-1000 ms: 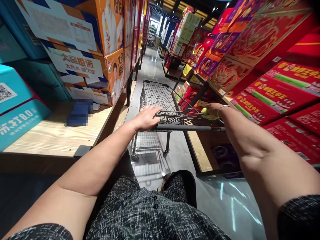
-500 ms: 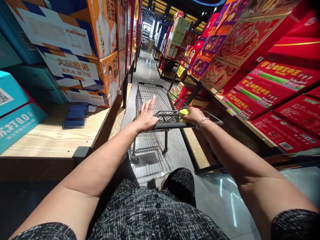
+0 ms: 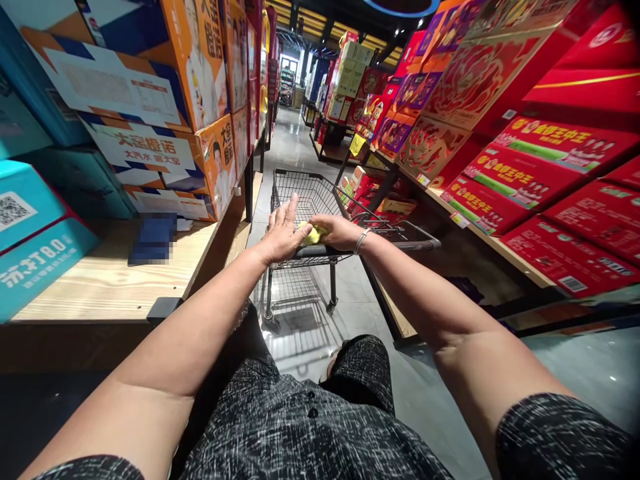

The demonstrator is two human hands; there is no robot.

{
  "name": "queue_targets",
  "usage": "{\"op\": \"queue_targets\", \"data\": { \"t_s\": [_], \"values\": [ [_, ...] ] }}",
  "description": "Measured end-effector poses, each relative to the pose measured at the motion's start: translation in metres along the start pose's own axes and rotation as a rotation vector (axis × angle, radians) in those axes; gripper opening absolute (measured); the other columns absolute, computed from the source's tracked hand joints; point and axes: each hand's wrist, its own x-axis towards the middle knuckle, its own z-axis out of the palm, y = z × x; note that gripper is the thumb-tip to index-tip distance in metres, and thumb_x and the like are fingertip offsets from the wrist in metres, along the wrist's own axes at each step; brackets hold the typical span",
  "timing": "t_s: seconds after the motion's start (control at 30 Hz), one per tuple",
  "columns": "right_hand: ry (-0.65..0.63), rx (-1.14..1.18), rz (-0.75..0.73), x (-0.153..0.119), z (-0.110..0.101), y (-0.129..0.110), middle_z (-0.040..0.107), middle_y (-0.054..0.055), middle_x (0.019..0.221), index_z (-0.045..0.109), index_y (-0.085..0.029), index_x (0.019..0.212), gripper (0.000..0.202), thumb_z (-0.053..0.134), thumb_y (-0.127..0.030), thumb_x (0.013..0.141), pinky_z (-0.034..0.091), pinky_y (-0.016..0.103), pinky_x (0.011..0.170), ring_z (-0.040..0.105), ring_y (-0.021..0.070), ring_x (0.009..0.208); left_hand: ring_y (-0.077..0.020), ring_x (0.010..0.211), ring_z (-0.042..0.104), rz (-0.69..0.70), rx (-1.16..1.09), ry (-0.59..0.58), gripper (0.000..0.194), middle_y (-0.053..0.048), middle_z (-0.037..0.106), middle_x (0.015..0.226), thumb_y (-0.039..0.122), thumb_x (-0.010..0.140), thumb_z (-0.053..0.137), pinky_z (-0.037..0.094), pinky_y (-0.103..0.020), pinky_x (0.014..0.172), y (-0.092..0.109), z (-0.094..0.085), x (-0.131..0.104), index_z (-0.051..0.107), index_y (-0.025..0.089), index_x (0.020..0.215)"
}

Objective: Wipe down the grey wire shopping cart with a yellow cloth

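Observation:
A grey wire shopping cart [image 3: 306,187] stands in front of me, its dark handlebar [image 3: 400,245] running across between my arms. At the bar's left end is my left hand [image 3: 283,233], fingers stretched out and raised over the basket. My right hand [image 3: 337,231], with a bracelet at the wrist, presses a crumpled yellow cloth [image 3: 314,235] onto the bar right beside the left hand. Most of the cloth is hidden under the right fingers. No goods show in the part of the basket I can see.
Wooden shelves flank the aisle. Orange drink cartons [image 3: 155,150], teal boxes [image 3: 40,247] and a blurred dark blue item [image 3: 153,238] are on the left shelf [image 3: 105,283]. Red boxes [image 3: 540,177] fill the right one. The grey tiled floor [image 3: 290,137] stretches ahead.
My right hand has slid left along the handlebar with the yellow cloth, up to my left hand. The left hand remains stretched out at the bar's left end.

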Motion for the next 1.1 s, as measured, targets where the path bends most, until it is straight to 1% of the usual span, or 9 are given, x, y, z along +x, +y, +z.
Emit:
{"op": "queue_targets", "data": {
  "t_s": [0.1, 0.23, 0.37, 0.47, 0.57, 0.73, 0.9, 1.0, 1.1],
  "values": [
    [-0.026, -0.178, 0.115, -0.026, -0.029, 0.045, 0.072, 0.002, 0.111, 0.077, -0.021, 0.106, 0.042, 0.063, -0.004, 0.070, 0.046, 0.022, 0.082, 0.063, 0.0137, 0.093, -0.0376, 0.161, 0.011, -0.044, 0.036, -0.002, 0.085, -0.017, 0.017, 0.173, 0.054, 0.099, 0.048, 0.008, -0.065, 0.127, -0.006, -0.005, 0.002, 0.008, 0.024, 0.168],
    [0.037, -0.434, 0.525, -0.072, -0.072, 0.111, 0.075, 0.003, 0.115, 0.080, -0.024, 0.109, 0.041, 0.066, -0.007, 0.074, 0.047, 0.025, 0.081, 0.066, 0.0183, 0.096, -0.0354, 0.160, 0.018, -0.082, 0.042, -0.009, 0.081, -0.018, 0.025, 0.171, 0.049, 0.100, 0.045, 0.010, -0.062, 0.128, -0.010, -0.013, 0.005, 0.012, 0.023, 0.169],
    [0.214, -0.556, 0.771, -0.109, -0.090, 0.137, 0.070, 0.012, 0.127, 0.073, -0.022, 0.128, 0.047, 0.068, -0.020, 0.081, 0.047, 0.032, 0.082, 0.065, 0.0266, 0.103, -0.0330, 0.159, 0.024, -0.101, 0.041, 0.033, 0.075, -0.019, 0.032, 0.168, 0.044, 0.101, 0.043, 0.012, -0.058, 0.129, -0.020, -0.020, 0.011, 0.020, 0.018, 0.168],
    [0.411, -0.598, 0.819, -0.121, -0.078, 0.123, 0.061, 0.013, 0.139, 0.066, -0.026, 0.137, 0.051, 0.062, -0.024, 0.087, 0.048, 0.036, 0.084, 0.062, 0.0295, 0.106, -0.0310, 0.155, 0.034, -0.084, -0.058, 0.100, 0.069, -0.017, 0.045, 0.162, 0.047, 0.103, 0.041, 0.015, -0.055, 0.129, -0.034, -0.019, 0.017, 0.028, 0.019, 0.166],
    [0.541, -0.571, 0.766, -0.121, -0.048, 0.096, 0.058, 0.016, 0.138, 0.065, -0.025, 0.137, 0.050, 0.056, -0.022, 0.088, 0.049, 0.042, 0.085, 0.057, 0.0324, 0.107, -0.0300, 0.145, 0.048, -0.098, -0.324, 0.112, 0.074, -0.016, 0.060, 0.149, 0.063, 0.104, 0.034, 0.028, -0.051, 0.126, -0.047, -0.016, 0.021, 0.036, 0.018, 0.163],
    [0.648, -0.476, 0.392, -0.092, 0.019, 0.038, 0.058, 0.016, 0.136, 0.064, -0.022, 0.134, 0.053, 0.057, -0.012, 0.083, 0.046, 0.048, 0.093, 0.052, 0.0321, 0.108, -0.0323, 0.147, 0.047, -0.180, -0.648, 0.108, 0.090, -0.016, 0.062, 0.148, 0.081, 0.098, 0.027, 0.035, -0.047, 0.124, -0.049, -0.015, 0.022, 0.052, 0.014, 0.153],
    [0.514, -0.452, 0.036, -0.032, 0.056, -0.040, 0.056, 0.007, 0.148, 0.064, -0.032, 0.135, 0.047, 0.050, -0.016, 0.093, 0.043, 0.046, 0.088, 0.047, 0.0309, 0.111, -0.0296, 0.144, 0.052, -0.198, -0.743, 0.116, 0.087, -0.013, 0.062, 0.147, 0.082, 0.098, 0.024, 0.042, -0.042, 0.120, -0.047, -0.016, 0.024, 0.057, 0.019, 0.149],
    [0.319, -0.448, -0.080, 0.008, 0.046, -0.072, 0.059, 0.004, 0.142, 0.062, -0.031, 0.137, 0.047, 0.052, -0.016, 0.093, 0.041, 0.037, 0.083, 0.048, 0.0256, 0.104, -0.0283, 0.129, 0.065, -0.246, -0.775, 0.113, 0.086, -0.012, 0.070, 0.134, 0.081, 0.098, 0.020, 0.051, -0.041, 0.111, -0.054, -0.017, 0.026, 0.062, 0.019, 0.141],
    [0.131, -0.337, -0.162, 0.033, 0.023, -0.070, 0.063, 0.004, 0.131, 0.062, -0.023, 0.134, 0.044, 0.057, -0.018, 0.091, 0.039, 0.029, 0.078, 0.051, 0.0186, 0.096, -0.0310, 0.113, 0.071, -0.293, -0.595, 0.167, 0.081, -0.012, 0.078, 0.111, 0.080, 0.096, 0.028, 0.055, -0.044, 0.103, -0.062, -0.023, 0.030, 0.075, 0.015, 0.109]
  ]
}}
